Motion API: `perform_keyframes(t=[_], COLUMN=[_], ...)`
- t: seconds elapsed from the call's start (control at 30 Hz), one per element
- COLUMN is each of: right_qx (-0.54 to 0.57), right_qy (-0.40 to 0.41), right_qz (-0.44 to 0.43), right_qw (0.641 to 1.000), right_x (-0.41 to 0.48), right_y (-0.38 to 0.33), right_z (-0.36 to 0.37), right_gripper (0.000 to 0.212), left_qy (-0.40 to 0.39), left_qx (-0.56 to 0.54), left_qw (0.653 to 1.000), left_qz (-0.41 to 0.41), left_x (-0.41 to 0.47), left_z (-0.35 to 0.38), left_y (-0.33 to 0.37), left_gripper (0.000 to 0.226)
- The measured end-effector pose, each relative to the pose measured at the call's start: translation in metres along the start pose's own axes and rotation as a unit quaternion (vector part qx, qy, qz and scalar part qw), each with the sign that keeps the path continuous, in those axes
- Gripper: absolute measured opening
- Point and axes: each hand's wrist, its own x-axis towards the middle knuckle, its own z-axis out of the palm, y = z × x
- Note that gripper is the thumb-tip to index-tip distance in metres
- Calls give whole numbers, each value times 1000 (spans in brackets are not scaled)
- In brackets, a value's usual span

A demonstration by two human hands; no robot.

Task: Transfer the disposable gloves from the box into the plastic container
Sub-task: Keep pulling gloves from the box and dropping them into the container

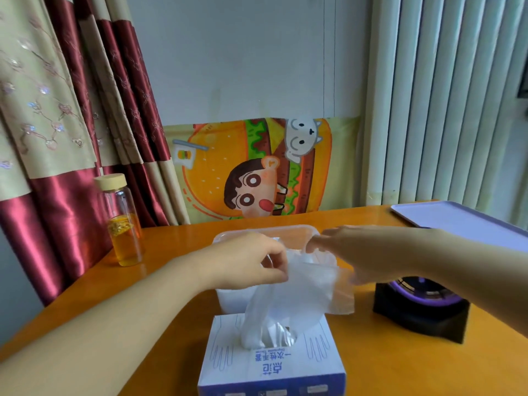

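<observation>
Glove (303,290), clear plastic, pulled up from slot of box (271,364), lower end bunched in slot. Your left hand (251,261) pinches its upper left edge; glove hangs just below and right of that hand. Your right hand (365,252) meets upper right edge, fingertips blurred: cannot tell if gripping. Glove over near side of plastic container (265,230), just beyond box. Bottle (123,224) far left, tray (457,221) far right, black device (423,304) right of box, all on table (171,281).

We count one glove box (271,367). Behind it stands one plastic container (297,230); above it, two hands: left hand (248,261), right hand (371,252). Left of it one glass bottle (124,224), right of it one black device (423,307) and one tray (457,221). The gloves (300,295) we cannot count.
</observation>
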Motion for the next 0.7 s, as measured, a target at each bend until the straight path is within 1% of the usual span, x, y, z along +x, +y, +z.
perform_keyframes(t=[0.07, 0.1, 0.13, 0.3, 0.37, 0.4, 0.43, 0.47, 0.5, 0.53, 0.57, 0.6, 0.63, 0.7], right_qx=[35, 51, 68, 151, 176, 183, 189, 199, 211, 218, 218, 215, 214, 217], right_qy=[65, 86, 103, 173, 219, 247, 276, 300, 315, 324, 332, 339, 345, 357], right_qz=[-18, -22, -26, -83, -86, -83, -82, -81, -81, -82, -82, -82, -79, -74], right_qw=[997, 995, 992, 970, 956, 948, 939, 929, 922, 917, 914, 912, 911, 906], right_x=[-3, -4, -4, -1, 3, 5, 8, 10, 11, 12, 14, 17, 19, 24], right_y=[2, 2, 3, -9, -17, -20, -23, -25, -28, -30, -32, -33, -35, -38], right_z=[-4, -8, -13, -24, -28, -31, -33, -37, -41, -44, -47, -49, -51, -54], right_gripper=[40, 30, 26, 17, 15, 15, 16, 17, 16, 16, 17, 18, 19, 20], left_qy=[15, 18, 20, 15, 14, 14, 15, 17, 19, 24, 32, 39, 47, 79], left_qx=[-13, -31, -41, -40, -48, -86, -157, -241, -318, -372, -392, -395, -381, -316], left_qw=[1000, 999, 999, 999, 998, 996, 987, 970, 948, 928, 919, 917, 923, 945], left_qz=[-2, -7, -10, -24, -25, -25, -27, -30, -29, -16, 2, 20, 30, 21], left_x=[-1, -2, -4, -8, -8, -8, -10, -12, -14, -16, -18, -20, -21, -20], left_z=[-5, -8, -10, -13, -15, -16, -18, -21, -25, -27, -31, -34, -37, -35], left_y=[0, 0, 0, -3, -3, -4, -4, -5, -7, -10, -12, -12, -10, -3], left_gripper=[5, 6, 7, 14, 20, 23, 27, 36, 56, 77, 92, 97, 93, 81])
